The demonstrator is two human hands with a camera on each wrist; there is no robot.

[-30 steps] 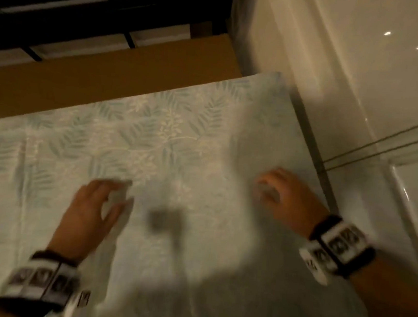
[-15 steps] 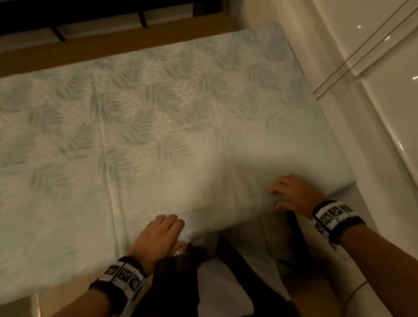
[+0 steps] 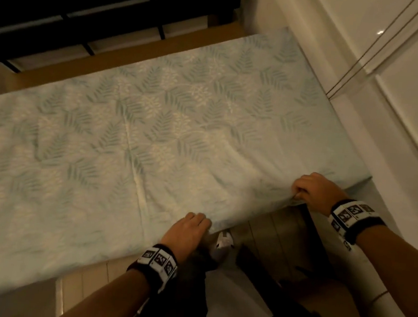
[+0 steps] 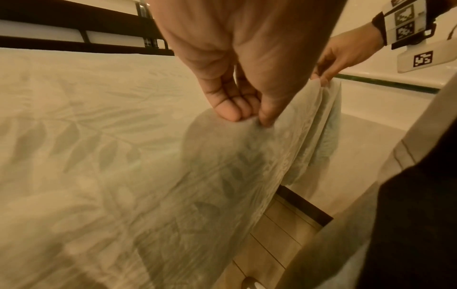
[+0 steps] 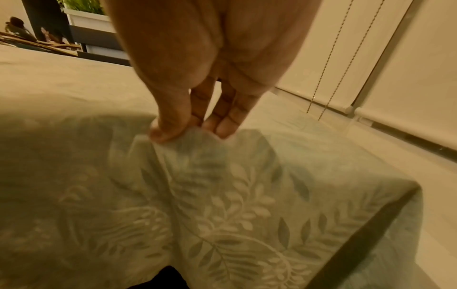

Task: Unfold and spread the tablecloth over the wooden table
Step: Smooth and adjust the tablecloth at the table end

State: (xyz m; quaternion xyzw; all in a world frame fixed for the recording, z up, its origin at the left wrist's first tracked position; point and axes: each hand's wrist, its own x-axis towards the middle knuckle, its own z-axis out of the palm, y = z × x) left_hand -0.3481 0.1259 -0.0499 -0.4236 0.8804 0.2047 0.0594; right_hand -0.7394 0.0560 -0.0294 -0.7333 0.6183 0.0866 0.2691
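A pale green tablecloth [image 3: 154,138] with a fern-leaf print lies spread across most of the wooden table [image 3: 89,67], whose bare far strip shows beyond the cloth. My left hand [image 3: 192,224] pinches the cloth's near edge [image 4: 247,119] between thumb and fingers. My right hand [image 3: 306,189] pinches the same near edge [image 5: 190,131] further right, close to the near right corner. Between my hands the held edge is lifted off the table and hangs in folds [image 4: 319,125].
A dark slatted bench or frame [image 3: 89,9] stands beyond the table. White glossy panels [image 3: 387,72] and roller-blind chains [image 5: 329,64] run along the right side. Light wood floor [image 3: 280,227] and my dark trousers [image 3: 191,295] are below the near edge.
Both hands have come back from the middle of the cloth to its near edge and taken hold of it. The cloth now reaches over the table's near edge.
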